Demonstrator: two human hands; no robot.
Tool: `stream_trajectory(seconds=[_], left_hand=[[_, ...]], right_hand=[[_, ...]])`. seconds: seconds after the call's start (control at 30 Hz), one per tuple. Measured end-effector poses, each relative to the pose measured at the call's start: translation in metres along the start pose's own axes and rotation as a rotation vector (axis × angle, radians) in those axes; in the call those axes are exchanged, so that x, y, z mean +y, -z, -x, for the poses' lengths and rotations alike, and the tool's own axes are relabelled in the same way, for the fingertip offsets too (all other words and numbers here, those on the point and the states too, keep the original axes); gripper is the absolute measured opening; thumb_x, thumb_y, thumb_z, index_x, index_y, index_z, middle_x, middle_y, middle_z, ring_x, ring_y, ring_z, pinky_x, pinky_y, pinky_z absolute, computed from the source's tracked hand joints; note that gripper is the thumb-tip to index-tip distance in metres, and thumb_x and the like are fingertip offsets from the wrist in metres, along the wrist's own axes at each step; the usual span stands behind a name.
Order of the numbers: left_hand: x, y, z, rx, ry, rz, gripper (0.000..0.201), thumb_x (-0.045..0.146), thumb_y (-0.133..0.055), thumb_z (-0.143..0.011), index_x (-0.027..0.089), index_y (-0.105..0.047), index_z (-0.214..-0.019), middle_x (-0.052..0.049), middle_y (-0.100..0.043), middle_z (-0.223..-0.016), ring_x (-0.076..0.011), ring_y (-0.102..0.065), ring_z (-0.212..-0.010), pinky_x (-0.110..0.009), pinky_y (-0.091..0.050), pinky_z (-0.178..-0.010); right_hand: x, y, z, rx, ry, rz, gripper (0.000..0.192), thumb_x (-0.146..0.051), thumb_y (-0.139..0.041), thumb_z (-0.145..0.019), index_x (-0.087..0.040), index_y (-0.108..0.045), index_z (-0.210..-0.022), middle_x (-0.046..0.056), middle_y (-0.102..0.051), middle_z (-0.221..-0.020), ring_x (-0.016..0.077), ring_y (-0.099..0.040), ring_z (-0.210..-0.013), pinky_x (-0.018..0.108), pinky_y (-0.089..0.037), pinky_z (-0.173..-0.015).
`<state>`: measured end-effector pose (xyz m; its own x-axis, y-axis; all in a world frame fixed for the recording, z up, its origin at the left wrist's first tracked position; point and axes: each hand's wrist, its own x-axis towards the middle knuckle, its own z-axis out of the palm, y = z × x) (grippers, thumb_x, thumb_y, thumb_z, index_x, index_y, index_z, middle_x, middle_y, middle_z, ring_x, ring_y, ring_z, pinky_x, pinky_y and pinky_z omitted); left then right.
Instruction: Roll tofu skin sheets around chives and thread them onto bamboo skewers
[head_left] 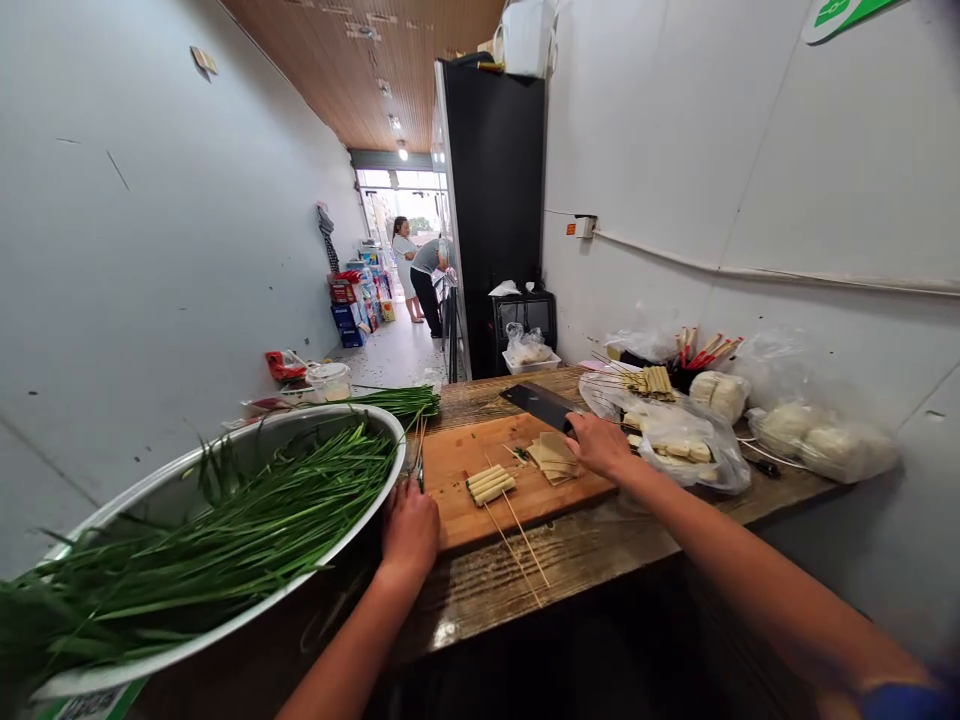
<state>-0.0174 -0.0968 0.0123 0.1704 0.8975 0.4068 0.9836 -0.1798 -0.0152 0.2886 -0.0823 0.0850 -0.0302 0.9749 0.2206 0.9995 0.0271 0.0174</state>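
My right hand [596,445] is closed around the handle of a dark cleaver [541,404], whose blade lies across the far edge of the wooden cutting board [457,455]. Beneath that hand, a few square tofu sheets [553,458] are stacked on the board. Closer to me sit several tofu rolls [490,485] side by side, with two bamboo skewers [517,540] sticking out over the board's front edge. My left hand [411,525] is between the board and a metal basin [401,440], by some upright thin skewers [420,440]; its fingertips are hidden.
Long green chives [300,520] fill the basin, and another bunch [401,400] lies behind it. On the right are a plastic bag of skewered rolls [675,440] and bagged white food [825,440] against the wall. Two people [420,265] stand near the far doorway.
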Motion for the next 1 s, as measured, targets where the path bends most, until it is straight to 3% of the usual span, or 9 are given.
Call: stream_trajectory(seconds=[0.17, 0.3, 0.5, 0.7, 0.8, 0.87, 0.93, 1.0], left_hand=[[0.014, 0.023, 0.008, 0.113, -0.131, 0.029, 0.031, 0.007, -0.039, -0.081, 0.010, -0.065, -0.099, -0.015, -0.060, -0.113, -0.0254, -0.054, -0.108, -0.041, -0.038, -0.098], [0.010, 0.019, 0.015, 0.153, -0.173, 0.110, 0.023, 0.014, -0.044, -0.084, 0.017, -0.065, -0.093, -0.008, -0.065, -0.105, -0.0211, -0.059, -0.097, -0.040, -0.042, -0.094], [0.002, -0.008, 0.034, 0.261, -0.300, 0.203, 0.024, 0.017, -0.043, -0.086, 0.018, -0.061, -0.102, -0.007, -0.064, -0.109, -0.0208, -0.058, -0.101, -0.043, -0.042, -0.093], [0.005, -0.015, 0.040, 0.282, -0.336, 0.270, 0.024, 0.017, -0.044, -0.087, 0.020, -0.060, -0.104, -0.005, -0.064, -0.109, -0.0197, -0.058, -0.101, -0.043, -0.043, -0.093], [0.004, -0.019, 0.041, 0.286, -0.348, 0.284, 0.024, 0.018, -0.044, -0.087, 0.020, -0.060, -0.104, -0.006, -0.063, -0.110, -0.0198, -0.058, -0.101, -0.042, -0.043, -0.092], [0.002, -0.021, 0.042, 0.288, -0.338, 0.280, 0.024, 0.019, -0.042, -0.088, 0.019, -0.061, -0.103, -0.006, -0.064, -0.109, -0.0198, -0.058, -0.101, -0.041, -0.044, -0.092], [0.001, -0.021, 0.041, 0.278, -0.346, 0.266, 0.027, 0.020, -0.038, -0.090, 0.020, -0.060, -0.105, -0.006, -0.064, -0.110, -0.0193, -0.058, -0.102, -0.040, -0.043, -0.092], [0.004, -0.015, 0.037, 0.229, -0.395, 0.244, 0.032, 0.026, -0.036, -0.091, 0.020, -0.054, -0.118, -0.006, -0.059, -0.119, -0.0202, -0.053, -0.111, -0.041, -0.041, -0.096]], right_hand=[[0.021, -0.030, -0.069, -0.029, 0.145, -0.014, 0.050, -0.031, -0.055, -0.080, -0.025, -0.041, -0.128, 0.010, -0.055, -0.118, 0.0235, -0.055, -0.103, 0.032, -0.041, -0.081], [0.026, -0.062, -0.107, -0.032, 0.273, -0.115, 0.058, -0.026, -0.059, -0.076, -0.025, -0.041, -0.131, 0.007, -0.053, -0.125, 0.0230, -0.050, -0.112, 0.033, -0.038, -0.091], [0.021, -0.096, -0.134, -0.079, 0.342, -0.196, 0.059, -0.023, -0.062, -0.073, -0.023, -0.044, -0.130, 0.008, -0.053, -0.127, 0.0225, -0.049, -0.115, 0.034, -0.034, -0.095], [0.021, -0.088, -0.144, -0.205, 0.289, -0.194, 0.058, -0.024, -0.065, -0.071, -0.021, -0.049, -0.127, 0.007, -0.062, -0.114, 0.0213, -0.056, -0.103, 0.027, -0.039, -0.084], [0.015, -0.065, -0.137, -0.251, 0.251, -0.175, 0.044, -0.022, -0.063, -0.072, -0.019, -0.059, -0.115, 0.008, -0.065, -0.106, 0.0202, -0.059, -0.095, 0.024, -0.040, -0.076], [0.004, -0.047, -0.115, -0.199, 0.188, -0.162, 0.032, -0.025, -0.055, -0.078, -0.015, -0.063, -0.107, 0.011, -0.065, -0.105, 0.0214, -0.059, -0.093, 0.025, -0.039, -0.072], [-0.012, -0.034, -0.075, -0.117, 0.073, -0.177, 0.034, -0.032, -0.039, -0.088, -0.013, -0.066, -0.095, 0.014, -0.067, -0.097, 0.0211, -0.061, -0.085, 0.027, -0.039, -0.067], [-0.033, -0.030, -0.022, -0.164, 0.079, -0.246, 0.046, -0.043, -0.034, -0.089, -0.015, -0.067, -0.076, 0.013, -0.069, -0.081, 0.0197, -0.062, -0.072, 0.027, -0.037, -0.061]])
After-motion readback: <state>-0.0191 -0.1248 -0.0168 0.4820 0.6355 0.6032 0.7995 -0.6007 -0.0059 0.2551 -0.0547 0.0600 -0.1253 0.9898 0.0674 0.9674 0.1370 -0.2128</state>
